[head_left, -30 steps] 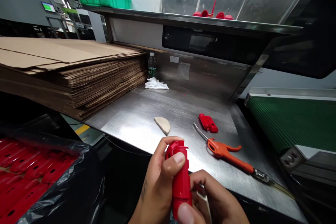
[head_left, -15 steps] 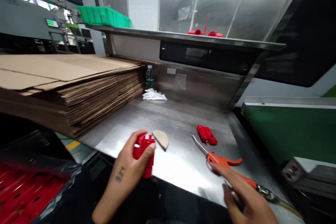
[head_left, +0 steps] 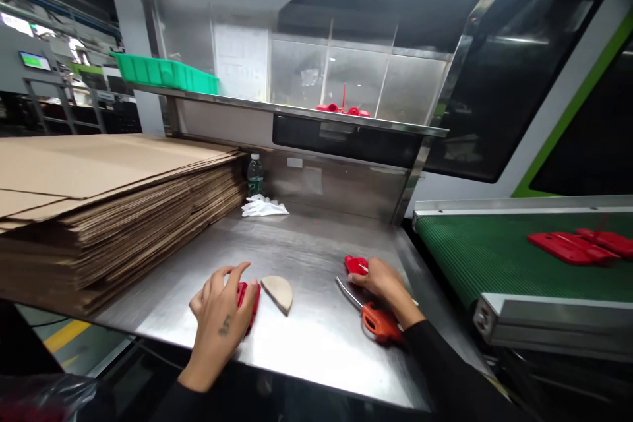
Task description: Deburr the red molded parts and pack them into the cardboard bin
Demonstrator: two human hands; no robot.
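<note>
My left hand (head_left: 222,316) is low over the near edge of the metal table, thumb and curled fingers loosely around a red plastic part (head_left: 253,306); the hand hides much of it. Just right of that lies a beige half-round pad (head_left: 278,293). Farther right, my right hand (head_left: 383,280) grips a second red plastic part (head_left: 352,264), its fingers closed over the part's right end. Below that wrist rests an orange air blow gun (head_left: 372,322) with a bent metal nozzle, its handle partly covered by my right forearm.
A tall stack of flat cardboard (head_left: 163,211) covers the table's left side. A water bottle (head_left: 255,175) and white gloves (head_left: 264,206) are at the back. Above, a shelf (head_left: 297,112) bears a green bin (head_left: 165,74) and red pieces. Red parts (head_left: 568,247) ride on the green conveyor (head_left: 465,250).
My right hand has moved from the blow gun to the red part behind it and closed on it. My left hand has lowered its red part toward the table. The view has shifted right.
</note>
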